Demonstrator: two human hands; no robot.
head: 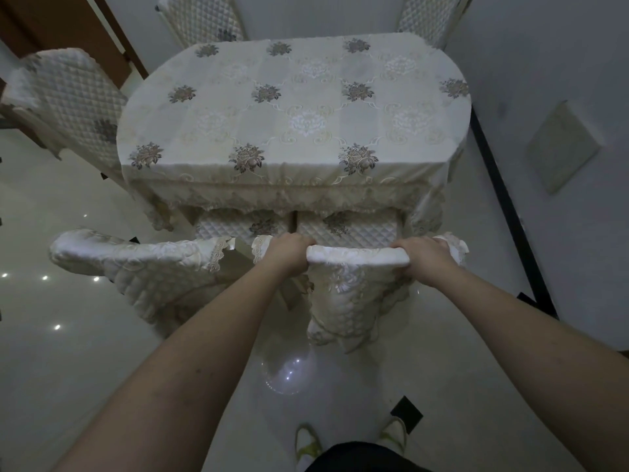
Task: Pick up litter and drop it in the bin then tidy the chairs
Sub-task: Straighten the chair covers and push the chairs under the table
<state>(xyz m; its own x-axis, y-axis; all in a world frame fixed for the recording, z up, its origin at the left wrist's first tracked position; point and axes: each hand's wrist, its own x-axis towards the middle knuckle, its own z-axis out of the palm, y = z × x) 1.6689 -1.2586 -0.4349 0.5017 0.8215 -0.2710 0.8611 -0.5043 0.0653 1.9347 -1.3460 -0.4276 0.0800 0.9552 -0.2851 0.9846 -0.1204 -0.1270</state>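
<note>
Firmly, hands [289, 252] [423, 255] on quilted chair back [357, 257]

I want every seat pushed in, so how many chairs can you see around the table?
5: the right near chair held by both hands, the left near chair beside it, one at the left side, two at the far end. Others may be hidden.

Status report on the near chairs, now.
Left hand and right hand each grip the right chair's backrest. Seat under table. Left chair close alongside.
</note>
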